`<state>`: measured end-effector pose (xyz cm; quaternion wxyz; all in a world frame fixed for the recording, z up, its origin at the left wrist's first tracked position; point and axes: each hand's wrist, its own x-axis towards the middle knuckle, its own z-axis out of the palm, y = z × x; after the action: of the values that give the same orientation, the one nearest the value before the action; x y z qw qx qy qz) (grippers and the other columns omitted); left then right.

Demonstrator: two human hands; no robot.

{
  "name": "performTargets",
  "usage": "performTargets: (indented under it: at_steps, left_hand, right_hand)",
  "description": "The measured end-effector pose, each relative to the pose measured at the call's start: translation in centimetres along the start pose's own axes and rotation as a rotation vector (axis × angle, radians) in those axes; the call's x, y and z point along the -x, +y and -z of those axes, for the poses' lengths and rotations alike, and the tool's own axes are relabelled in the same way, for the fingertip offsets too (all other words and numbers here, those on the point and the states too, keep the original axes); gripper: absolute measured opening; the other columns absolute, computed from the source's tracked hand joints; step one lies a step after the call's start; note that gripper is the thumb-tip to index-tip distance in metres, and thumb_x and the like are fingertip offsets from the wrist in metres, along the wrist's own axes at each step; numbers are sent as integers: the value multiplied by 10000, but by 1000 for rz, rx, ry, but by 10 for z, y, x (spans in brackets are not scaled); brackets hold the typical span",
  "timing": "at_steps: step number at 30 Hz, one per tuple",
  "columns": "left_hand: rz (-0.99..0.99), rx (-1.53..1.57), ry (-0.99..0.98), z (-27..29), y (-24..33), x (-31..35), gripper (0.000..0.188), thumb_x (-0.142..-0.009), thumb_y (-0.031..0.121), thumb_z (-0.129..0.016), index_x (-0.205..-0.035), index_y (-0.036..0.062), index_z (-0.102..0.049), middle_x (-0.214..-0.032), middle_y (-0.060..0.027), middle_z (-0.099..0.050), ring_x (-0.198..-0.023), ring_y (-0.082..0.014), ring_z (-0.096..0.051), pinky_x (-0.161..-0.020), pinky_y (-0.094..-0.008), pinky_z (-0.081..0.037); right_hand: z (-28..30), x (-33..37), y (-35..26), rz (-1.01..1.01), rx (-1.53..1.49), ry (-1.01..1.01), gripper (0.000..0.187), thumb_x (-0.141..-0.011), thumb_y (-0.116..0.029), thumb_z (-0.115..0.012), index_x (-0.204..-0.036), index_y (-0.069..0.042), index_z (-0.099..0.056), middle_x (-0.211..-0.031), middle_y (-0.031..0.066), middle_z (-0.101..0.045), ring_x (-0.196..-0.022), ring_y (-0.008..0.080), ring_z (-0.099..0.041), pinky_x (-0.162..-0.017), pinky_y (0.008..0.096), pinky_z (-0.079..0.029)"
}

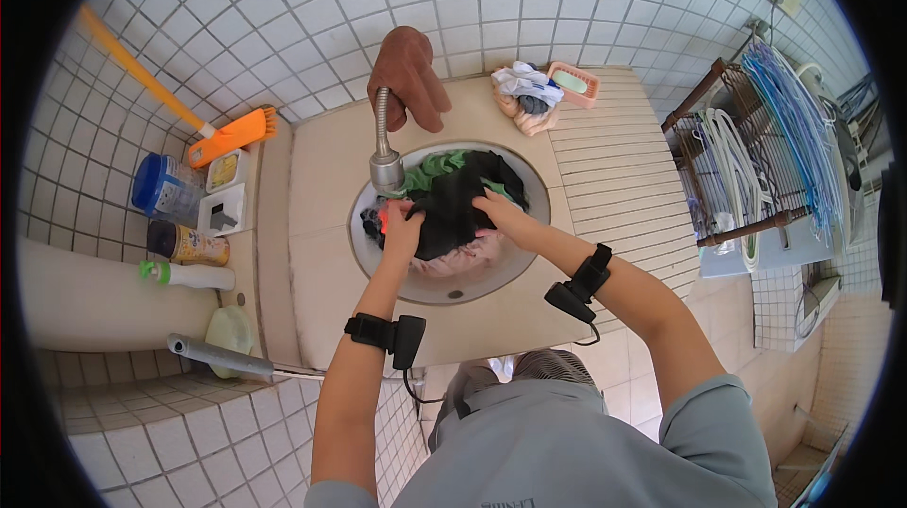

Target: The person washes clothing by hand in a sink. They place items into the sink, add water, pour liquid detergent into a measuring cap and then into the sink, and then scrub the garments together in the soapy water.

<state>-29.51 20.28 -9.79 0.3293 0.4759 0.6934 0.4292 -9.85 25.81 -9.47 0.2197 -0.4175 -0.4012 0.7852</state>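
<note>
A round wash basin (430,291) set in the counter is full of wet clothes. My left hand (403,228) is closed on the left side of a black garment (446,213); a bit of red cloth (384,214) shows beside its fingers. On the right side of the same garment, my right hand (495,212) grips it with the fingertips partly hidden in the fabric. Green cloth (435,166) lies behind the black piece, and pink cloth (463,259) in front of it. Over the basin's back left hangs a flexible faucet (384,163).
A brown cloth (406,73) drapes over the faucet. Behind the basin to the right are small bundled garments (527,95) and a pink soap dish (576,85). A rack of hangers (746,154) stands at right; an orange brush (231,137) and several bottles line the left ledge.
</note>
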Motion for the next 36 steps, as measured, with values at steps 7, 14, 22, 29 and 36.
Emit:
performTargets:
  at_steps: [7, 14, 22, 29, 36]
  left_hand:
    - [219, 446, -263, 11, 123, 33, 317, -862, 273, -580, -1048, 26, -510, -933, -54, -528, -895, -128, -516, -800, -246, -403]
    - [136, 524, -506, 28, 156, 62, 609, -905, 526, -401, -1245, 22, -438, -1215, -127, -449, -1118, -178, -416, -951, -336, -341]
    - [-478, 219, -59, -12, 95, 58, 1111, -617, 177, -821, -1398, 20, -46, -1356, -182, -321, -1254, -262, -329, -1045, -365, -264]
    - [-384, 182, 97, -62, 95, 42, 555, -675, 111, -776, -1130, -41, -498, -1081, -116, -583, -975, -202, -555, -880, -313, -430]
    - [-465, 225, 22, -59, 104, 17, 404, -815, 124, -601, -1170, -30, -485, -1052, -127, -584, -945, -190, -552, -840, -292, -429]
  right_hand:
    - [-31, 90, -70, 144, 160, -203, 786, -772, -375, -673, -1366, -108, -233, -1286, 75, -419, -1177, 202, -424, -965, 367, -370]
    - [-29, 98, -92, 658, 230, 64, 323, -704, -169, -607, -969, 12, -567, -842, 74, -607, -766, 148, -576, -703, 302, -470]
    - [-67, 157, -169, 545, 181, -113, 329, -775, -179, -580, -1049, 1, -547, -927, 66, -603, -853, 133, -580, -700, 287, -484]
    - [-67, 202, -179, 503, 140, -237, 349, -785, -207, -590, -1085, -34, -544, -974, 58, -588, -888, 128, -581, -715, 290, -492]
    - [-12, 221, -160, 539, -138, 97, 321, -763, -184, -610, -1049, -47, -557, -912, 52, -612, -839, 156, -613, -676, 320, -523]
